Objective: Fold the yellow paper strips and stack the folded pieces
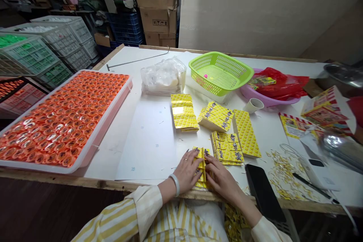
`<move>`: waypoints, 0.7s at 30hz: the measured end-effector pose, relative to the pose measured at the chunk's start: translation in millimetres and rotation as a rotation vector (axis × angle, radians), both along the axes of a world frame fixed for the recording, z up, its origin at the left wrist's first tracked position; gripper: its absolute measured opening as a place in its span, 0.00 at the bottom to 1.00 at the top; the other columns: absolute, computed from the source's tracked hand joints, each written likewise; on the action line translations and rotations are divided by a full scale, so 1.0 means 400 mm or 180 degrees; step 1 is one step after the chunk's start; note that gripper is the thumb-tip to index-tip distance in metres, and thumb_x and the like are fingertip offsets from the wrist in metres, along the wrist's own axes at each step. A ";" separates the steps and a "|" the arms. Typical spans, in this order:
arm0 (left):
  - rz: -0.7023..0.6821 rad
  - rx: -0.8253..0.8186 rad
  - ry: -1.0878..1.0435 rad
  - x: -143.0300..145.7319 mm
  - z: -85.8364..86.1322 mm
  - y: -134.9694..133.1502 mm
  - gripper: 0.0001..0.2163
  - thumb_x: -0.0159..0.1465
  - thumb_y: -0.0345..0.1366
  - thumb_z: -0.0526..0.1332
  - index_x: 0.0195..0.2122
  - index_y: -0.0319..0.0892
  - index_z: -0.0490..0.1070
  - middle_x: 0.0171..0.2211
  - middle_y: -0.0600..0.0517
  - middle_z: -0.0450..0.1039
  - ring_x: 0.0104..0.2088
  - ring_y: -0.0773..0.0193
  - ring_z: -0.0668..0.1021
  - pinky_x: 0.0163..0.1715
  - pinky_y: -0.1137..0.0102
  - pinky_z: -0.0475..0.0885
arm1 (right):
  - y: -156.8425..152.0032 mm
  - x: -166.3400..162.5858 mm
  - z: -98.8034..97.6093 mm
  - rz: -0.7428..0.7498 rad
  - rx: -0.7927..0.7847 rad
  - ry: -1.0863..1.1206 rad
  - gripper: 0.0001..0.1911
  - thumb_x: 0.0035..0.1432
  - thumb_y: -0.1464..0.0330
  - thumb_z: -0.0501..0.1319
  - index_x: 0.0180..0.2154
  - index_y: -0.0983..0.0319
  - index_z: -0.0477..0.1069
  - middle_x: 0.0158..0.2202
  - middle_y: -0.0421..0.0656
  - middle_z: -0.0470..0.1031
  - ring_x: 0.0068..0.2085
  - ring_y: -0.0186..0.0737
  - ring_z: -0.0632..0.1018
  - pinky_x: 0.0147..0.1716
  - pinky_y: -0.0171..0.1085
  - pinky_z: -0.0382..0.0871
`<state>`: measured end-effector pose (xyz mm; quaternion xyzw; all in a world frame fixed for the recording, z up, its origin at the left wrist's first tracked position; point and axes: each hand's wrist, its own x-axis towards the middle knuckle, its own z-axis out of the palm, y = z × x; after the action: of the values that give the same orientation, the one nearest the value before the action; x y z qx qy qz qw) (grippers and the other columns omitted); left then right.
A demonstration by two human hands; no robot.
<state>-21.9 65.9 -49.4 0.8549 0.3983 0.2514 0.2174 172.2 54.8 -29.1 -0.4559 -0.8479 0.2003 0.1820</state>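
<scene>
A folded strip of yellow printed sachets (202, 167) lies at the table's front edge. My left hand (187, 170) and my right hand (222, 181) press it from both sides, fingers curled over its folds. To the right of my right hand sits a stack of the same yellow strips (227, 149). Further back are a folded bundle (215, 116), a flat yellow sheet with a repeating print (245, 132) and another stack (183, 112). A white paper sheet (147, 140) lies to the left of my left hand.
A pink-rimmed tray of orange round items (64, 119) fills the table's left side. Behind stand a green plastic basket (220, 72), a clear plastic bag (163, 76) and a purple basin with red plastic (272, 87). A black phone (263, 193) lies right of my right hand, beside yellow scraps (283, 176).
</scene>
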 end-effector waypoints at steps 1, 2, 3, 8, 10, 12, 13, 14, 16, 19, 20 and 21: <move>0.0195 -0.0311 -0.0423 -0.011 0.013 -0.001 0.28 0.60 0.38 0.61 0.60 0.40 0.54 0.63 0.36 0.50 0.64 0.48 0.54 0.59 0.48 0.56 | -0.003 -0.003 0.009 -0.0134 0.0051 0.0118 0.08 0.58 0.73 0.53 0.39 0.59 0.67 0.56 0.49 0.66 0.61 0.47 0.61 0.57 0.53 0.61; 0.0348 -0.0701 -0.0854 -0.020 0.024 -0.001 0.33 0.59 0.40 0.62 0.62 0.41 0.49 0.64 0.36 0.46 0.64 0.47 0.54 0.58 0.48 0.57 | -0.008 -0.007 0.019 -0.0269 0.0125 0.0249 0.08 0.58 0.73 0.54 0.40 0.59 0.66 0.56 0.49 0.65 0.62 0.48 0.60 0.58 0.54 0.60; 0.0417 -0.1184 -0.1271 -0.026 0.033 0.000 0.36 0.58 0.43 0.63 0.63 0.42 0.46 0.64 0.35 0.47 0.62 0.47 0.58 0.56 0.49 0.60 | -0.014 -0.015 0.029 -0.0380 0.0207 0.0392 0.08 0.58 0.73 0.54 0.40 0.58 0.66 0.56 0.49 0.65 0.63 0.49 0.58 0.58 0.55 0.58; -0.0078 -0.3284 -0.2680 -0.026 0.071 0.008 0.30 0.55 0.52 0.64 0.55 0.41 0.61 0.45 0.41 0.73 0.44 0.55 0.77 0.45 0.59 0.71 | -0.061 -0.054 0.079 -0.1468 0.0276 0.1628 0.26 0.57 0.69 0.59 0.56 0.54 0.55 0.65 0.50 0.47 0.62 0.52 0.59 0.54 0.53 0.65; -0.0108 -0.3597 -0.2864 -0.022 0.093 0.004 0.29 0.53 0.50 0.66 0.53 0.43 0.64 0.46 0.43 0.73 0.43 0.55 0.78 0.41 0.61 0.73 | -0.089 -0.054 0.091 -0.2100 -0.0512 0.2397 0.38 0.54 0.63 0.62 0.61 0.52 0.45 0.65 0.53 0.47 0.53 0.50 0.71 0.40 0.47 0.75; -0.0184 -0.3867 -0.2919 -0.010 0.116 -0.007 0.29 0.51 0.48 0.68 0.52 0.44 0.65 0.48 0.44 0.71 0.43 0.55 0.77 0.40 0.62 0.74 | -0.125 -0.044 0.099 -0.2307 -0.1687 0.3110 0.38 0.52 0.58 0.63 0.60 0.53 0.48 0.60 0.53 0.58 0.40 0.44 0.78 0.28 0.40 0.76; -0.0260 -0.3998 -0.2917 0.000 0.126 -0.015 0.27 0.51 0.47 0.69 0.50 0.44 0.66 0.48 0.44 0.72 0.43 0.54 0.77 0.40 0.61 0.74 | -0.146 -0.038 0.103 -0.2268 -0.2193 0.3417 0.35 0.51 0.57 0.64 0.58 0.54 0.53 0.56 0.51 0.64 0.35 0.40 0.78 0.25 0.38 0.75; -0.0344 -0.4126 -0.2876 0.016 0.135 -0.024 0.26 0.51 0.47 0.69 0.49 0.42 0.68 0.47 0.44 0.73 0.43 0.54 0.77 0.41 0.61 0.74 | -0.168 -0.030 0.108 -0.2221 -0.2537 0.3696 0.31 0.51 0.57 0.64 0.54 0.56 0.59 0.51 0.49 0.69 0.32 0.38 0.77 0.24 0.37 0.74; -0.0497 -0.4378 -0.2665 0.064 0.147 -0.044 0.24 0.52 0.47 0.69 0.47 0.40 0.70 0.42 0.44 0.75 0.42 0.54 0.78 0.42 0.60 0.73 | -0.214 -0.007 0.118 -0.2309 -0.2741 0.4127 0.24 0.49 0.60 0.66 0.47 0.58 0.66 0.42 0.45 0.75 0.27 0.33 0.75 0.24 0.34 0.73; -0.0882 -0.4196 -0.2213 0.163 0.162 -0.079 0.22 0.54 0.48 0.67 0.45 0.40 0.73 0.44 0.43 0.73 0.43 0.53 0.77 0.43 0.60 0.73 | -0.292 0.072 0.124 -0.2867 -0.2470 0.4370 0.20 0.44 0.63 0.69 0.42 0.59 0.71 0.35 0.41 0.77 0.24 0.32 0.74 0.23 0.33 0.71; -0.1037 -0.3919 -0.2073 0.195 0.168 -0.089 0.21 0.54 0.47 0.66 0.46 0.41 0.73 0.47 0.43 0.71 0.46 0.53 0.75 0.45 0.61 0.72 | -0.325 0.113 0.120 -0.3135 -0.2302 0.4335 0.20 0.43 0.63 0.69 0.40 0.59 0.72 0.35 0.42 0.77 0.26 0.34 0.76 0.23 0.33 0.71; -0.1165 -0.3599 -0.1954 0.221 0.175 -0.095 0.21 0.55 0.45 0.66 0.48 0.42 0.72 0.49 0.43 0.69 0.49 0.53 0.73 0.45 0.63 0.72 | -0.361 0.161 0.110 -0.3465 -0.2051 0.4256 0.20 0.41 0.63 0.70 0.39 0.58 0.72 0.36 0.42 0.77 0.28 0.37 0.77 0.23 0.33 0.72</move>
<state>66.7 28.0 20.5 0.5528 0.2373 0.1949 0.7747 236.6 -89.8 15.0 -0.6101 -0.1379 0.5354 0.5675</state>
